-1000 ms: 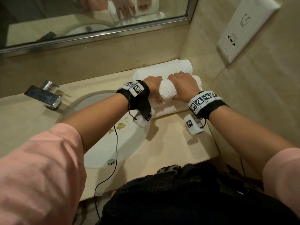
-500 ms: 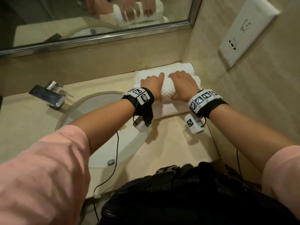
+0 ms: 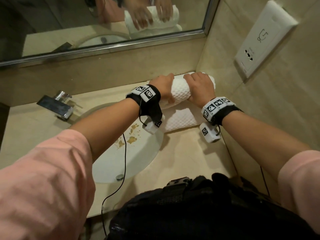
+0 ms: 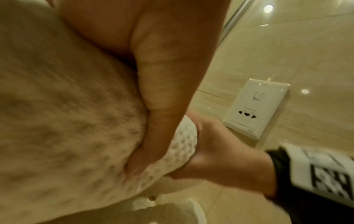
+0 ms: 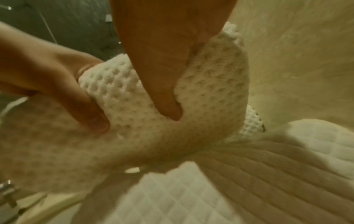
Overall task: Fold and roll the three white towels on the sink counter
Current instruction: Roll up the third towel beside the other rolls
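Observation:
A white waffle-weave towel, rolled into a thick cylinder (image 3: 180, 91), sits in the back right corner of the sink counter (image 3: 187, 158). My left hand (image 3: 162, 85) grips its left part and my right hand (image 3: 199, 87) its right part, fingers curled over the top. Both thumbs dig into the near side of the rolled towel (image 5: 118, 91), the right thumb (image 5: 166, 97) pressing a dent. The left wrist view shows the left thumb (image 4: 153, 118) sunk into the rolled towel (image 4: 67, 121). A second white towel (image 3: 180, 120), quilted, lies folded just in front of and under the roll.
The white sink basin (image 3: 131, 163) lies left of the towels, with brown stains (image 3: 131, 138) on its rim and a chrome faucet (image 3: 57, 106) behind. A mirror (image 3: 103, 23) runs along the back wall. The right wall carries a socket plate (image 3: 259, 40). A black cable (image 3: 124, 158) hangs over the basin.
Both hands went from lying on top of the roll to wrapping round it. The roll has shifted toward the back wall, uncovering more of the towel beneath.

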